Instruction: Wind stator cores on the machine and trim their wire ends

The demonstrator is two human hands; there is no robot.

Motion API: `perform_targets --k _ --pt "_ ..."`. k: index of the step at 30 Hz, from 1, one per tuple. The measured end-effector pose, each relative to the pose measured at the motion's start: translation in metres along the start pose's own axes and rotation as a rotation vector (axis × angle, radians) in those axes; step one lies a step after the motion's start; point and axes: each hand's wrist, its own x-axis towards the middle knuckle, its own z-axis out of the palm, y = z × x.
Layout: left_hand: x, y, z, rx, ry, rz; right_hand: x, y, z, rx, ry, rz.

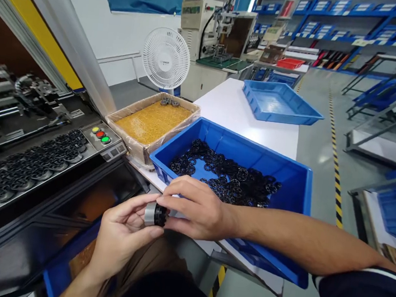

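Between both hands, above my lap, is a small round part with a silver metal ring point(150, 214) on its left and a black plastic piece point(160, 215) on its right. My left hand point(123, 227) is closed around the metal side, thumb below and fingers above. The fingers of my right hand point(195, 209) pinch the black side from the right. Just beyond my right hand stands a deep blue bin point(270, 160) holding many loose black plastic wheel-like parts point(230, 175). My right forearm passes over the bin's near side.
A machine ledge at left carries rows of black parts point(35, 165) beside coloured push buttons point(101, 134). A plastic-lined box point(135, 149) with a yellow layer stands behind the bin's left end. Farther off are a shallow blue tray point(279, 102) on the white table point(220, 99) and a white fan point(166, 59).
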Motion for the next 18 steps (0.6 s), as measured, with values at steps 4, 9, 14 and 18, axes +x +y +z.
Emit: perform_targets --k 4,9,14,18 --pt "0.0019 -0.0007 -0.0007 -0.040 -0.006 -0.029 -0.0007 0.0013 -0.0001 -0.039 -0.038 0.003" --pt "0.0027 -0.0021 -0.0007 -0.088 -0.039 -0.087 -0.0038 0.0046 0.0004 -0.097 -0.095 -0.047" --pt "0.0025 -0.0057 -0.0042 -0.120 -0.046 -0.092 -0.0057 0.0056 0.0035 -0.085 -0.045 -0.095" --pt "0.0016 -0.0021 -0.0066 -0.116 -0.097 -0.110 -0.0051 0.0027 0.0045 -0.048 -0.008 -0.069"
